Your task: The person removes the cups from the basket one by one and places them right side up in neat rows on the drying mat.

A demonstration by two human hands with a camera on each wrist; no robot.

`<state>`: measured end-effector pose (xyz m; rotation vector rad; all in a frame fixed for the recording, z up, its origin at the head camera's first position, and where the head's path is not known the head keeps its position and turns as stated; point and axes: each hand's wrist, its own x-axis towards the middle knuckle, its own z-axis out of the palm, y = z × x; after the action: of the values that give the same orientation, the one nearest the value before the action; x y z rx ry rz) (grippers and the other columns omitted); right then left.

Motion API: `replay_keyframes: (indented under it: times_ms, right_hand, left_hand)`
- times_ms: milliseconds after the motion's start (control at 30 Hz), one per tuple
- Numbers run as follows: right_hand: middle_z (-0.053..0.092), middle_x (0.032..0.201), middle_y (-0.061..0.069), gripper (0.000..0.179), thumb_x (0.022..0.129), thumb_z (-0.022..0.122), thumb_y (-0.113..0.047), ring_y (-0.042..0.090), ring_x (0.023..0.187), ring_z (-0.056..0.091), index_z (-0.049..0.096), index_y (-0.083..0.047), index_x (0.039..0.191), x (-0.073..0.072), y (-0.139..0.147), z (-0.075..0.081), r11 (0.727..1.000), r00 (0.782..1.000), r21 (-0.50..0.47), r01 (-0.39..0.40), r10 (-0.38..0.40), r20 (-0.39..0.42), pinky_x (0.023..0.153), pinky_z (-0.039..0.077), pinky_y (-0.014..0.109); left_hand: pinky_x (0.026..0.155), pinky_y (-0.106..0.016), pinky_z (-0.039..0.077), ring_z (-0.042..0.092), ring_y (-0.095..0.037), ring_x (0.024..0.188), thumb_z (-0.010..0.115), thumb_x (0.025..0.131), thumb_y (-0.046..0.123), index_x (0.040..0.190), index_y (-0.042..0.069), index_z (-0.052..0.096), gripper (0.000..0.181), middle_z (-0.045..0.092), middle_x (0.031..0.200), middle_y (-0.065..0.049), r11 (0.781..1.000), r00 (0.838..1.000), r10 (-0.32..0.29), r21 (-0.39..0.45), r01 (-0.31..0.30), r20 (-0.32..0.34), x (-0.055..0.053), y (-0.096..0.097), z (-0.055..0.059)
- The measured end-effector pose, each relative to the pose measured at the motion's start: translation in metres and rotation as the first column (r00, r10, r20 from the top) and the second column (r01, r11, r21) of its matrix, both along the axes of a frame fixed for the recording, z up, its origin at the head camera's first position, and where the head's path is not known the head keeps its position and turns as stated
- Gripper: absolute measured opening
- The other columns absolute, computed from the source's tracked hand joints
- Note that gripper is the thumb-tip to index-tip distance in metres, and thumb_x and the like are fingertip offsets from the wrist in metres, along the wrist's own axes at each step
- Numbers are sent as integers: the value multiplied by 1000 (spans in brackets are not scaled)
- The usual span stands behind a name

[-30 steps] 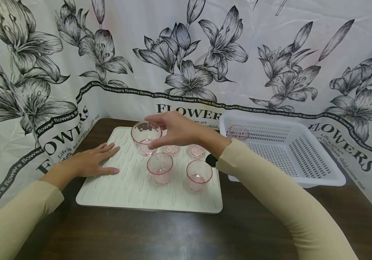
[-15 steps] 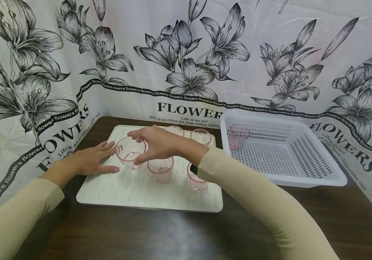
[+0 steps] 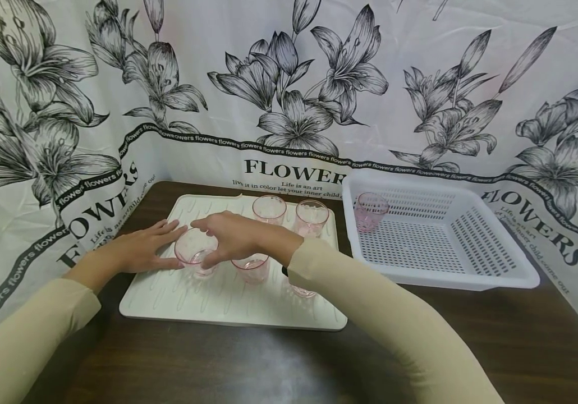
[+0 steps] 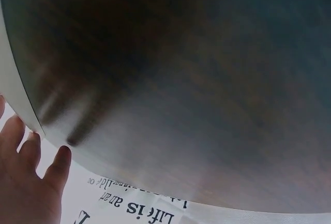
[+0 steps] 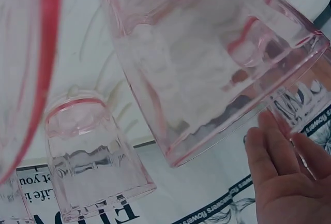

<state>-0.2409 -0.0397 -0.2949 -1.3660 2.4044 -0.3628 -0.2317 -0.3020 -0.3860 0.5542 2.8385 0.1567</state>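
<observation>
My right hand [image 3: 241, 238] holds a clear pink-tinted drinking glass [image 3: 198, 244] low over the left part of a white ridged drying mat [image 3: 178, 311], thumb on the near side and fingers across the rim. In the right wrist view the fingers [image 5: 271, 146] lie beside this glass, partly behind a nearer glass [image 5: 207, 100]. My left hand [image 3: 140, 249], fingers straight, rests at the mat's left edge, its fingertips beside the held glass. The left wrist view has the left hand [image 4: 31, 177] in its lower left corner.
Right of the held glass, a matching glass [image 3: 252, 272] stands on the mat; another [image 3: 303, 292] is largely hidden by my sleeve. Two more glasses [image 3: 269, 209] stand behind. A white perforated basket [image 3: 450, 280] on the dark wooden table [image 3: 218, 365] contains one glass [image 3: 371, 212].
My right hand has carried the glass left and down toward the mat's left side, uncovering the two back glasses and the one in the basket. The left hand has stayed put.
</observation>
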Motion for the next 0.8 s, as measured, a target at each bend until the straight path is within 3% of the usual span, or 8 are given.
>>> replay_keyframes:
  times_ms: [567,800]
  right_hand:
    - [49,150,6,79,91,75,-31,15,133,50,36,-5,154,1,-7,3,996,1000,85,-8,9,-11,108,36,21]
    - [41,156,2,78,93,73,-31,13,140,41,33,-8,155,1,-9,2,993,1000,115,4,-4,2,113,29,22]
  left_hand:
    - [99,-74,33,20,-51,144,55,84,75,156,12,30,99,24,160,-24,1000,1000,-12,-3,12,-3,0,-1,1]
    - [98,-74,33,20,-51,145,55,84,76,157,14,30,98,24,161,-22,1000,1000,-10,4,10,2,-1,-1,-2]
